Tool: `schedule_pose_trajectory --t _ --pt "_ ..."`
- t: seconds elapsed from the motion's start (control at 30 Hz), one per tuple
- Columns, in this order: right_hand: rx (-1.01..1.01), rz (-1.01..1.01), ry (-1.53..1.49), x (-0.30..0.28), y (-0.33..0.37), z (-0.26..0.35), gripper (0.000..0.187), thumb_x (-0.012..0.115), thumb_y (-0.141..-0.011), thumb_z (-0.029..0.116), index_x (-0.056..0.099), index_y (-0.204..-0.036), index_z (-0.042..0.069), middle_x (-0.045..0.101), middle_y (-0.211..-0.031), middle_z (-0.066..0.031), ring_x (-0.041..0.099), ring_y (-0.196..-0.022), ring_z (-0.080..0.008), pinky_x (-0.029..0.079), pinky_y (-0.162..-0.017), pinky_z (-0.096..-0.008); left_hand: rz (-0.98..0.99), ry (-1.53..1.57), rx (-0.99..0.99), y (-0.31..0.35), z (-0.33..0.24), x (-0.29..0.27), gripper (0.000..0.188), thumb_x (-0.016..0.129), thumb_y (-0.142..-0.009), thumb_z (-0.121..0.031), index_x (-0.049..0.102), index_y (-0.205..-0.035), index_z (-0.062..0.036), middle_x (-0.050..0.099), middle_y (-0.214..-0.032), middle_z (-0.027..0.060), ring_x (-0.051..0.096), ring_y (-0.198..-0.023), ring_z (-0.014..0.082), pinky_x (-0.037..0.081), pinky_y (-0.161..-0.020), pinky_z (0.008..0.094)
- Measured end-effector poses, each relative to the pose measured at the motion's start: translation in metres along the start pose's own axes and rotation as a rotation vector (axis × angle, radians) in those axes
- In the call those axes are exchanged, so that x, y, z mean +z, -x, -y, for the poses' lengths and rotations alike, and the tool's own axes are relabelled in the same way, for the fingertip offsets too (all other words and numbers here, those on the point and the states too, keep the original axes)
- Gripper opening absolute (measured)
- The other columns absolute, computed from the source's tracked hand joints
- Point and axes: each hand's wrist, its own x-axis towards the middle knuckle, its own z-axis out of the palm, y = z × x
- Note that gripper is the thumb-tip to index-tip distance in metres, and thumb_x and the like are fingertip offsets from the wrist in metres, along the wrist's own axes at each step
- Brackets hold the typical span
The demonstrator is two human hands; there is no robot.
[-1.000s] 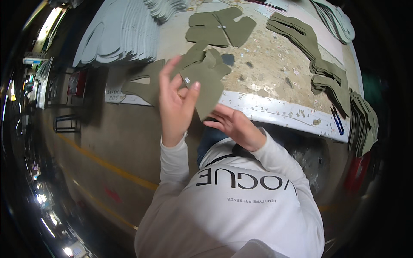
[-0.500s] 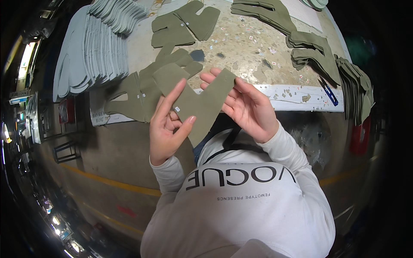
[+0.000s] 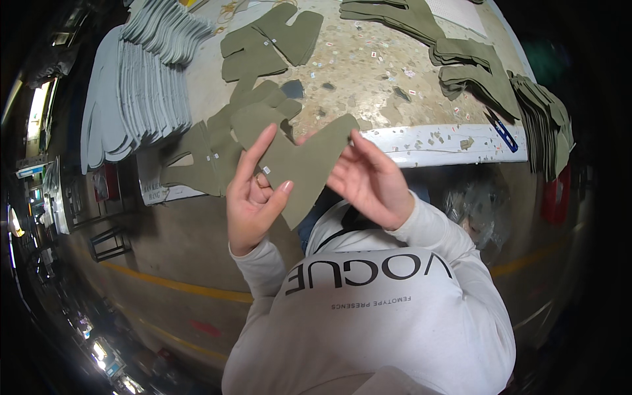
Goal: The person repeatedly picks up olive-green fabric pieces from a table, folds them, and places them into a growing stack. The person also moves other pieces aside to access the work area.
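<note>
Between my hands, above the table's near edge, is an olive-green cut fabric piece (image 3: 306,164) with a notch in its upper side and a small white sticker. My left hand (image 3: 253,204) grips its left part, the thumb lying on top and some fingers curled underneath. At the raised right arm of the piece, my right hand (image 3: 374,184) pinches the edge with the thumb in front; most of its fingertips are hidden behind the fabric. Beyond my left hand, more olive pieces (image 3: 220,141) with white stickers overlap on the table.
Grey cut pieces (image 3: 155,99) stand stacked at left. Two stickered olive pieces (image 3: 240,49) lie farther back. Olive stacks (image 3: 471,72) fill the right side, one stack (image 3: 543,125) draping over the edge. Blue-handled thread snips (image 3: 503,133) rest near the front right of the scrap-strewn table (image 3: 368,79).
My right hand has shifted slightly down, its fingers passing behind the fabric. The right arm of the piece now bends and its tip curls. The left hand keeps its grip.
</note>
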Motion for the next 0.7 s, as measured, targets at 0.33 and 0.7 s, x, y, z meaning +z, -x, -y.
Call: schedule_pose_trajectory --t 0.33,0.7 --pt "-0.123 0.072 -0.268 -0.016 -0.008 0.053 0.063 0.049 -0.098 0.04 0.033 -0.142 -0.001 0.038 -0.147 -0.0208 0.037 -0.138 -0.0319 0.029 -0.117 -0.0447 0.162 -0.156 -0.086 -0.017 0.016 0.028 0.071 0.054 -0.083 0.016 0.031 -0.149 0.0014 0.035 -0.142 0.0115 0.056 -0.114 0.0131 0.052 -0.078 0.0167" --pt "-0.496 -0.34 0.475 -0.029 0.041 0.127 0.051 0.047 -0.098 0.01 0.033 -0.145 -0.004 0.041 -0.145 -0.026 0.045 -0.133 -0.0306 0.039 -0.11 -0.0372 0.183 -0.735 -0.039 -0.046 0.046 0.02 0.057 0.06 -0.078 0.007 0.056 -0.133 -0.0079 0.048 -0.134 0.0127 0.056 -0.079 0.0082 0.049 -0.062 0.0195"
